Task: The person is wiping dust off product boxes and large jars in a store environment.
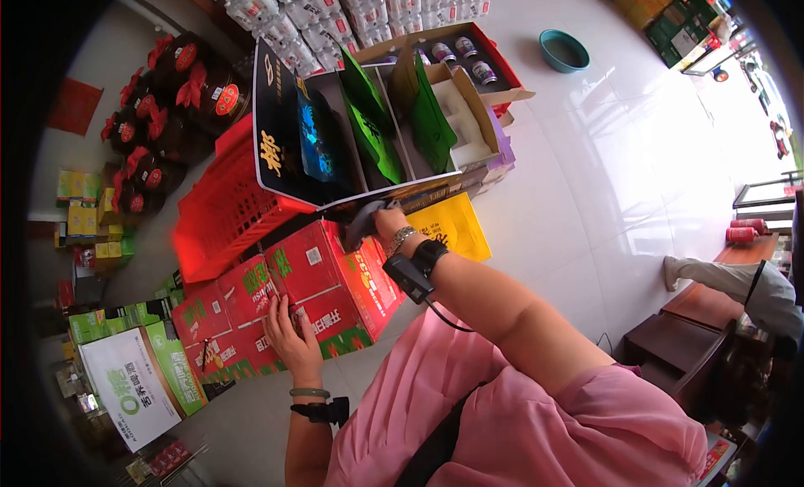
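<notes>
Pink pleated fabric (502, 428) is cut off by the frame; a crumpled dark-grey cloth (360, 227) is clasped, partly hidden, by the right hand (389, 225); apart, red printed cardboard cartons (243, 298) are touched by the open left hand (293, 345).

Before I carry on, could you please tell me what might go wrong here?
The right hand, gripping a dark grey cloth, is close to the open black box and might nudge it, tipping the green packets inside. The left hand lies on the red cartons; pressing hard could dent them.
</notes>
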The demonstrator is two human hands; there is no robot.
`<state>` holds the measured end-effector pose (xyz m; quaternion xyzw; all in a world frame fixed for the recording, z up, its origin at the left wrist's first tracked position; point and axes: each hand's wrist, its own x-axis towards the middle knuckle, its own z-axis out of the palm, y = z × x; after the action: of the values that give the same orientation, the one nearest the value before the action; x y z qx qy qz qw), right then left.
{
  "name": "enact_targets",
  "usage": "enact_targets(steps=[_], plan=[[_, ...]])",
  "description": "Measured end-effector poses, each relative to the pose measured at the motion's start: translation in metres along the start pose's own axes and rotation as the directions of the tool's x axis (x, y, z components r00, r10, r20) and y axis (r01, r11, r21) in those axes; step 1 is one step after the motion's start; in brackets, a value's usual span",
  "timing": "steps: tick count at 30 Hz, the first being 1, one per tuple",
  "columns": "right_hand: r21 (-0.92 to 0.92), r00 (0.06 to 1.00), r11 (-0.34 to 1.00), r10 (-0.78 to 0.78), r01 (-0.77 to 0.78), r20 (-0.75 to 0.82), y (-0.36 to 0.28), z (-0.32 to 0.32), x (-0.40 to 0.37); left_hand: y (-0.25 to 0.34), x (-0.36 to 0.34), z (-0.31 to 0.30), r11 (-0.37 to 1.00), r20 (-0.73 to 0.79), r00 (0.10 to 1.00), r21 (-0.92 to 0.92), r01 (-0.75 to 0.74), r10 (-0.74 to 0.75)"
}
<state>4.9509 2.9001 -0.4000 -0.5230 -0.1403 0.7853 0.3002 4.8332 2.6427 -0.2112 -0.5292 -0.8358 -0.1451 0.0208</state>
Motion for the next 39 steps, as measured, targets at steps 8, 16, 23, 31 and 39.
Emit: enact_targets(steps=[8,16,23,31,39], plan=[[-0.885,0.845,-0.269,-0.287,0.381,0.451,-0.097,-0.094,-0.030,0.003,0.002,-0.005,0.998,-0.019,0.999,-0.034,-0.051,0.051],[-0.423,0.801,0.835,-0.503,0.352,-0.325,-0.254,-0.212,-0.010,0.005,0.001,-0.003,0.998,-0.022,0.998,-0.012,-0.067,0.067],[-0.647,0.664,0.656,-0.687,0.389,-0.297,-0.281,-0.245,-0.033,0.031,0.006,0.006,1.000,-0.033,0.999,-0.008,0.028,-0.028],[-0.810,0.883,0.527,-0.469,0.257,-0.025,-0.291,-0.295,0.052,0.147,0.062,0.044,0.980,-0.014,0.981,-0.047,0.194,-0.195],[-0.851,0.669,-0.157,-0.553,0.502,0.497,-0.348,-0.225,0.124,0.169,0.074,0.061,0.909,-0.001,0.967,0.341,0.241,-0.256]])
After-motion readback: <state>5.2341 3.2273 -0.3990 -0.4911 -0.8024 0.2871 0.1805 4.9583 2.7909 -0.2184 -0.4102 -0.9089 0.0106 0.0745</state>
